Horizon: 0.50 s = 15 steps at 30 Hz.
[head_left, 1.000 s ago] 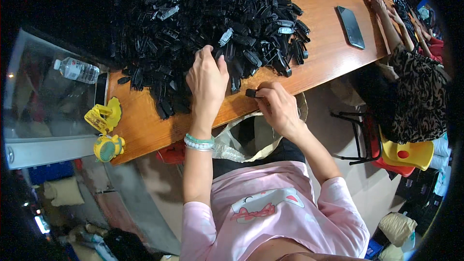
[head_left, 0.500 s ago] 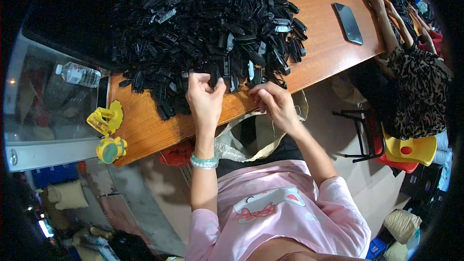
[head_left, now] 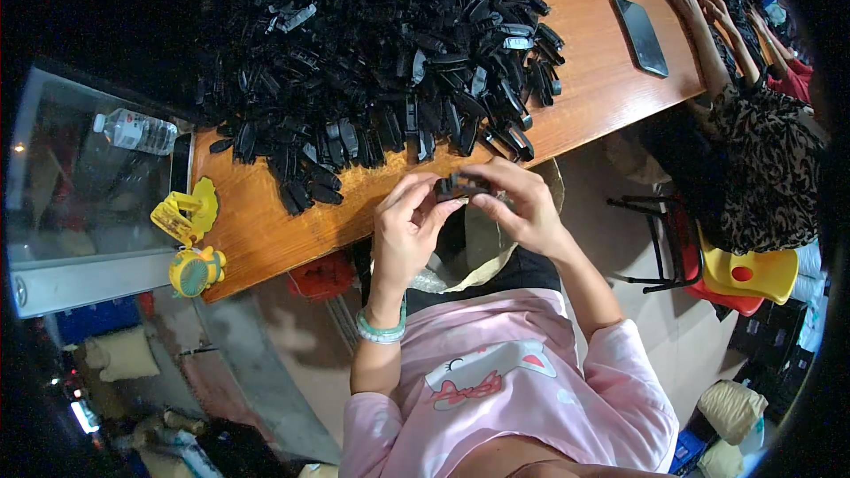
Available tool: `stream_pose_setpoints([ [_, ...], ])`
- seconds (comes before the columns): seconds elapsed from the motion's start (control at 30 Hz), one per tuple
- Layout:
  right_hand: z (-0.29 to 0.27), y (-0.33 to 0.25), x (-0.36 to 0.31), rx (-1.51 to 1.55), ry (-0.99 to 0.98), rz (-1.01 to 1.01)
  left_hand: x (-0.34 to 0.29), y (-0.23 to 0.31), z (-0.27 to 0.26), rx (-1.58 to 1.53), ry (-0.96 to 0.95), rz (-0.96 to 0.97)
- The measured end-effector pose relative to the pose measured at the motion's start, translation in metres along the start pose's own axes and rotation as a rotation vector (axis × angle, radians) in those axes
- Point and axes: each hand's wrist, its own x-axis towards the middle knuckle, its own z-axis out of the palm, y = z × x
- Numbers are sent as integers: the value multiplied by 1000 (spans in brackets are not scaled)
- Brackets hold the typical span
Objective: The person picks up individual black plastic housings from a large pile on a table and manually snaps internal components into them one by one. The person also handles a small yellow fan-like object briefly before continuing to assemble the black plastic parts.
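Just past the table's front edge, above an open white sack (head_left: pixel 487 252), my two hands meet at a small black plastic part (head_left: pixel 462 184). My left hand (head_left: pixel 407 226) pinches its left end between thumb and fingers. On the other end, the thumb and fingers of my right hand (head_left: pixel 522 208) are closed. What exact kind of part it is, I cannot make out. Beyond my hands a big heap of similar black plastic parts (head_left: pixel 381 62) covers much of the wooden table (head_left: pixel 584 106), some reaching close to the front edge.
A dark phone (head_left: pixel 639 37) lies right of the heap. At the table's left corner are a yellow holder (head_left: pixel 188 212) and a yellow-green fan-like gadget (head_left: pixel 195 273), with a water bottle (head_left: pixel 137 131) behind. Another person's hands (head_left: pixel 682 0) work at far right, near a yellow-red chair (head_left: pixel 753 274).
My left hand has come away from the heap toward me and to the right, bringing a black part. Both hands now hold it between them. The other person's hand shifted slightly.
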Motion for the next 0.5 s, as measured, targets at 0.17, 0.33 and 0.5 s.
stream_pose_setpoints([
  [0.17, 0, -2, -2, -94, -49, -56, -2, 9, -2, 76, -26, 23],
  [0.33, -3, -5, -4, -153, -66, -49, -4, 19, -4, 62, 15, 58],
  [0.5, -7, -7, -7, -83, -212, -60, -3, 24, -13, 95, -62, 122],
])
